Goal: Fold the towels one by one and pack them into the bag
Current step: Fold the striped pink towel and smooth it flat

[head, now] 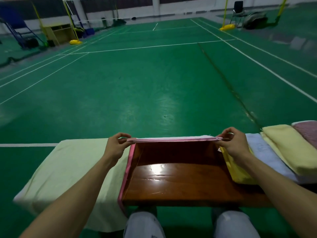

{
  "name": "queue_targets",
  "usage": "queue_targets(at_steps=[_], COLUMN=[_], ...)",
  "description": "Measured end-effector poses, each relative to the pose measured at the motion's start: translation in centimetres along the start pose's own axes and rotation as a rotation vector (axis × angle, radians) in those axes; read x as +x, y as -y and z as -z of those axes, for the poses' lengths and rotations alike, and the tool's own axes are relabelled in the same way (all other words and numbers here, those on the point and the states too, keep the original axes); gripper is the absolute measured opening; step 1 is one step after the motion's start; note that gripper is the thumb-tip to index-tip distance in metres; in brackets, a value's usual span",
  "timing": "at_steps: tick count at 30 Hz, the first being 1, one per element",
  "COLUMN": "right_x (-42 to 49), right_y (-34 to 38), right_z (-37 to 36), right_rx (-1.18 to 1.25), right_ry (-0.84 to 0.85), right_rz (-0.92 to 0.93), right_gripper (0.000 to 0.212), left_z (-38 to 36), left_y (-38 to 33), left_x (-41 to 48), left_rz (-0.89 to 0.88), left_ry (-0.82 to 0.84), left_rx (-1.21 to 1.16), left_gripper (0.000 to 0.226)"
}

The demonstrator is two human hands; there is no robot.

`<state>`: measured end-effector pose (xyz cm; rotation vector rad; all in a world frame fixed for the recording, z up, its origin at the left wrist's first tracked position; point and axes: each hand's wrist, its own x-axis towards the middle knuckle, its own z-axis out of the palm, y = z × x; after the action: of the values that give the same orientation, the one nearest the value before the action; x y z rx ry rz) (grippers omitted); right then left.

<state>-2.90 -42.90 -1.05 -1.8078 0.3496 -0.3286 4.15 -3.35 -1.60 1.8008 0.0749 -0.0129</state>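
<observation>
Pinched between left hand (115,146) and right hand (233,143), pink towel (173,139) stretches level.

Towel (173,139) lifted over mid surface (180,182) between both hands; cloth (68,170) draped left, stacked towels (281,152) right, floor (154,86) behind

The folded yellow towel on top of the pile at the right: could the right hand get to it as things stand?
Probably yes. The yellow towel lies uncovered on top, just beside the right hand, but that hand is pinching the pink towel and must let go first.
</observation>
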Motion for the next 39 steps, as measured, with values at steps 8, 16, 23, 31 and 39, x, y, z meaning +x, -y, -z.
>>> queue_targets(at_steps=[8, 16, 23, 31, 39], right_x=[-4.2, -7.3, -9.6, -10.8, -10.3], right_y=[0.9, 0.1, 0.7, 2.1, 4.8], right_z=[1.5, 2.7, 3.5, 4.4, 5.4], right_rx=[-0.162, -0.304, -0.281, -0.296, -0.169], right_ry=[0.053, 0.125, 0.163, 0.295, 0.435], right_rz=[0.212, 0.429, 0.501, 0.444, 0.236], right_gripper=[0.027, 0.042, 0.052, 0.04, 0.03], left_z=[1.7, 3.3, 3.8, 4.9, 5.7], left_y=[-1.1, -1.0, -1.5, -2.4, -3.4], left_x=[-5.2, -9.3, -11.9, -13.9, -13.2], left_rz=[-0.133, -0.113, -0.1, 0.019, 0.067], left_ry=[-0.017, 0.041, 0.051, 0.149, 0.189], left_rx=[0.049, 0.043, 0.02, -0.033, -0.128], left_gripper=[0.017, 0.024, 0.033, 0.045, 0.045])
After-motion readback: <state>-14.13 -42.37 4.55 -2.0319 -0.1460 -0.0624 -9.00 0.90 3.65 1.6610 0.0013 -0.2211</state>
